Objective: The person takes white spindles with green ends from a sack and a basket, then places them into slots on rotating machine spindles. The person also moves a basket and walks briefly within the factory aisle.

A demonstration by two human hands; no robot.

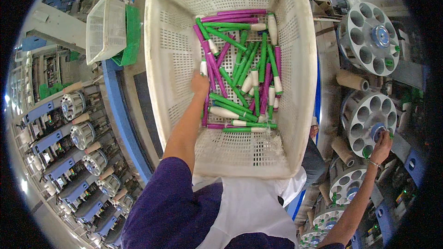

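Observation:
In front of me is a large white perforated plastic basket [161, 32] with several purple and green yarn bobbins, some bare tubes, some wound with white yarn. My left hand [200, 84] reaches in along the basket's left side, its fingers closed round the lower end of a white-wound bobbin [203, 67]. Stretched far to the right, my right hand [382, 146] is at the hub of a round grey bobbin magazine [359, 129] with holes round its face. Its fingers are pinched together; what they hold is too small to make out. A green bobbin end [367, 151] shows in a hole beside it.
A second magazine [358, 23] stands farther up on the right, with more below. Brown cardboard tubes [351, 80] stick out between them. At the left are a smaller white basket [105, 30], a green crate [132, 34], a blue rail [121, 110] and another row of machines.

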